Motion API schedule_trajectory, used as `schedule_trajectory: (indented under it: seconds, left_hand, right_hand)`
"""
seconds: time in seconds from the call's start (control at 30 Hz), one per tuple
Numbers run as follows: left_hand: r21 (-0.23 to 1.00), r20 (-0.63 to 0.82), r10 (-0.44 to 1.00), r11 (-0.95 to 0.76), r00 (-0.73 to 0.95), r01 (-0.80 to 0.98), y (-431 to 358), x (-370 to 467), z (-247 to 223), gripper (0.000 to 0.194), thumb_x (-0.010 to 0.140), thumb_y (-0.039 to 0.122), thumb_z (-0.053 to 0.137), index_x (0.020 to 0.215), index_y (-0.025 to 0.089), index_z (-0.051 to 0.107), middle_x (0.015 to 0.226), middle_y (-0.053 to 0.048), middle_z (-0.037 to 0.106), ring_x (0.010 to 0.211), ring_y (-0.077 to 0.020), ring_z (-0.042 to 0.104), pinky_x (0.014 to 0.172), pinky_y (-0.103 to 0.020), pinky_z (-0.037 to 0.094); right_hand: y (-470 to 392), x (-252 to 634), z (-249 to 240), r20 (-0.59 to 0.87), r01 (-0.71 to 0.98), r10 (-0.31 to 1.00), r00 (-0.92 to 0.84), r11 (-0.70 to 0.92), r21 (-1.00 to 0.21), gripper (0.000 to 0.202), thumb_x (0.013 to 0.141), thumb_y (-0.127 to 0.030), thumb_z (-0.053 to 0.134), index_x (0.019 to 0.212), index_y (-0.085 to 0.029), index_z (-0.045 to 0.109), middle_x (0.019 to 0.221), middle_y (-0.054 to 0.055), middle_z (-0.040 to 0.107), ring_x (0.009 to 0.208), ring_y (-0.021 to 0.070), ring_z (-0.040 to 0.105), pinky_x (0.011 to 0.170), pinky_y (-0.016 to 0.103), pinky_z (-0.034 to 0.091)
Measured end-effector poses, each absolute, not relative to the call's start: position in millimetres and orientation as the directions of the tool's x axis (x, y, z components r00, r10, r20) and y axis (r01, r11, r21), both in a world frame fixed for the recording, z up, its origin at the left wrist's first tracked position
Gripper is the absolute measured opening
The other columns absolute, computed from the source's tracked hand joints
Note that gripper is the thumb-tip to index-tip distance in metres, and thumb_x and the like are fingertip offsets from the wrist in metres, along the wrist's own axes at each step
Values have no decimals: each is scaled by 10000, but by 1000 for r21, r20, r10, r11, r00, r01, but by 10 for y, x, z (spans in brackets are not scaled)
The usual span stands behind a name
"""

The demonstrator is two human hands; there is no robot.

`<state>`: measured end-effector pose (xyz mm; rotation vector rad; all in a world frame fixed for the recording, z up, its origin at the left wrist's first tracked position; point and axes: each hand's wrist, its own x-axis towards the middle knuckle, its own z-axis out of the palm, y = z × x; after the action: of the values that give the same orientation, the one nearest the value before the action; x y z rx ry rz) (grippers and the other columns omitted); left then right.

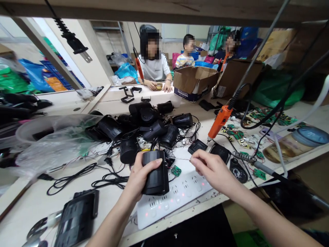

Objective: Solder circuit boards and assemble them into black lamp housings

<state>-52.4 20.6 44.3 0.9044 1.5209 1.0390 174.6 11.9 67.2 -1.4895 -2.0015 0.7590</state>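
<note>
A faceted housing of black plastic (155, 175) was gripped in the left hand (137, 176), its thumb laid across the front face, above the near edge of a pale wooden worktable (33, 212). A slim, silver-coloured metal tool (181, 158) was pinched between the thumb and fingers of the right hand (210, 168), and its far end was directed at the housing's right side; whether contact was made could not be told. Just beside that side, a small green circuit board (176, 170) was seen. A long white plastic power strip with red lights (177, 197) was set beneath and partly covered by the housing. Beyond the hands, a heap of rounded black plastic housings (151, 120) was piled among dark cables. To the right, an orange electric screwdriver (219, 121) was suspended from a coiled cord, and a clear jar with a blue lid (298, 144) was placed farther off. Across the table, a person in a white shirt (156, 70) was seated.
</note>
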Motion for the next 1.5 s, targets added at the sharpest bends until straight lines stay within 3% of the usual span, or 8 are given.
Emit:
schedule_trajectory:
  seconds: [0.2, 0.43, 0.6, 0.73, 1.0, 1.2, 1.33, 1.5]
  left_hand:
    - [941, -335, 925, 340, -178, -8, 219, -526, 424, 589, 603, 524, 766, 1072, 244, 549, 895, -8, 641, 776, -213, 619, 631, -287, 489]
    - [947, -321, 928, 316, -190, -57, 174, -485, 394, 570, 621, 522, 751, 1069, 239, 539, 903, -6, 633, 816, -217, 601, 659, -291, 477]
    - [972, -190, 967, 210, -172, 107, 162, -458, 330, 526, 636, 453, 735, 1068, 237, 524, 924, -8, 643, 901, -231, 587, 797, -330, 449]
    - [961, -185, 969, 213, -165, 174, 150, -479, 337, 567, 638, 507, 737, 1087, 245, 510, 924, -7, 636, 884, -235, 584, 791, -339, 446]
    - [971, -228, 965, 235, -126, 46, 149, -458, 331, 525, 626, 443, 733, 1062, 240, 522, 895, 7, 646, 856, -219, 603, 741, -298, 449]
    - [962, -255, 962, 262, -96, 73, 137, -399, 368, 553, 620, 495, 755, 1048, 226, 533, 877, 2, 627, 809, -212, 600, 688, -292, 461]
    - [961, -244, 965, 254, -95, 111, 134, -373, 388, 542, 619, 498, 745, 1037, 223, 537, 866, -4, 626, 787, -220, 603, 659, -299, 475]
    - [967, -196, 963, 221, -186, 130, 165, -415, 409, 588, 598, 527, 741, 1058, 216, 548, 878, -30, 648, 824, -257, 622, 688, -338, 498]
  right_hand:
    - [105, 1513, 478, 51, 526, 980, -193, 147, -838, 84, 862, -269, 518, 874, -211, 577, 707, -33, 541, 656, 136, 517, 616, 239, 374]
    - [171, 1335, 294, -90, 377, 990, -107, -43, -925, 282, 838, -435, 564, 693, -194, 537, 575, -63, 366, 554, 109, 348, 522, 231, 264]
    - [128, 1168, 391, -7, 420, 989, -150, 57, -906, 195, 832, -329, 573, 692, -200, 529, 580, -61, 397, 548, 108, 377, 512, 226, 264]
    - [123, 1164, 387, 88, 476, 979, -183, 167, -864, 160, 870, -274, 526, 726, -208, 504, 617, -47, 443, 581, 124, 420, 545, 231, 309]
    - [94, 1221, 297, 327, 532, 896, -302, 443, -722, 79, 908, -193, 461, 835, -206, 489, 737, 1, 511, 669, 157, 494, 621, 267, 370]
    - [141, 1333, 225, 472, 503, 794, -383, 608, -614, 110, 861, -115, 438, 819, -212, 470, 734, -2, 496, 642, 152, 475, 597, 265, 383]
    - [120, 1392, 231, 469, 520, 772, -428, 635, -571, 115, 882, -99, 455, 845, -204, 487, 791, 21, 527, 727, 172, 511, 657, 280, 414]
    - [47, 1548, 349, 317, 592, 892, -322, 452, -668, 92, 969, -240, 495, 895, -201, 533, 843, 16, 537, 763, 160, 534, 684, 266, 417]
